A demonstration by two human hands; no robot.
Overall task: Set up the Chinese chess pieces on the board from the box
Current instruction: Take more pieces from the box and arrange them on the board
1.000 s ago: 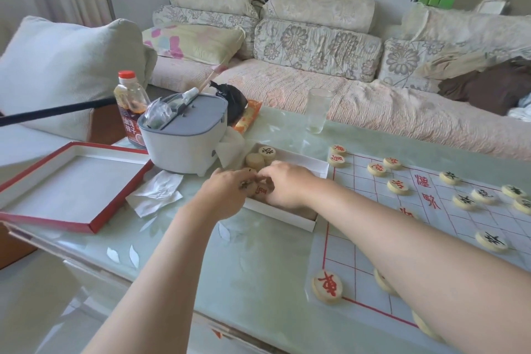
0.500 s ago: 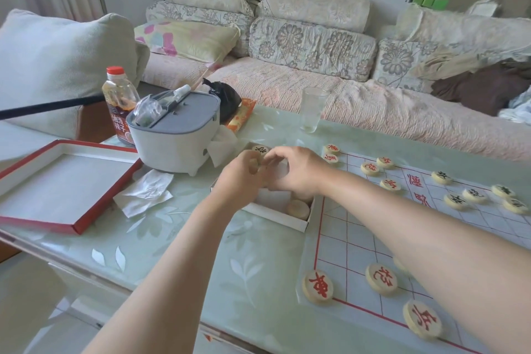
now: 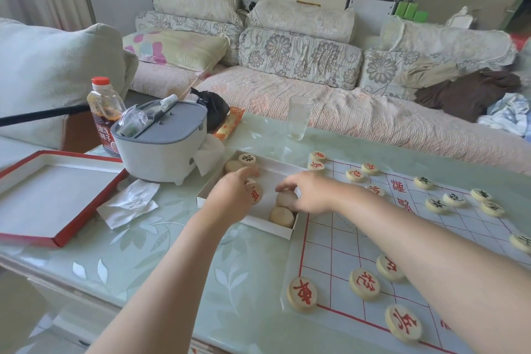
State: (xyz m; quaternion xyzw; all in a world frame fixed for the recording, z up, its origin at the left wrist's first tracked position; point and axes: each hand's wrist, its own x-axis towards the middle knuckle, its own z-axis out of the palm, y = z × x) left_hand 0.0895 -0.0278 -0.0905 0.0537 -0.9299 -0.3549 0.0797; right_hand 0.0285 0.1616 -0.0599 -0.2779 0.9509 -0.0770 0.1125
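The white box (image 3: pixel 249 222) lies on the table left of the board (image 3: pixel 339 241), a white sheet with a red grid. My left hand (image 3: pixel 230 200) is over the box and holds a piece with a red character (image 3: pixel 255 193). Just to its right, my right hand (image 3: pixel 311 192) reaches into the box, its fingertips curled over a face-down piece (image 3: pixel 286 199). Another blank piece (image 3: pixel 282 217) lies below it, and two more pieces (image 3: pixel 247 158) sit in the far corner. Red pieces (image 3: pixel 303 294) stand along the near edge of the board, black pieces (image 3: pixel 454 199) further right.
The red-rimmed box lid (image 3: pixel 61 234) lies at the left with a crumpled tissue (image 3: pixel 129 204) beside it. Behind the box stand a grey-lidded white bin (image 3: pixel 163 146), a sauce bottle (image 3: pixel 104 112) and an empty glass (image 3: pixel 298 121). A sofa runs along the far side.
My hands, which were pressed together over the box, have separated. The left now shows a red piece in its grip, and the right has dropped onto a face-down piece.
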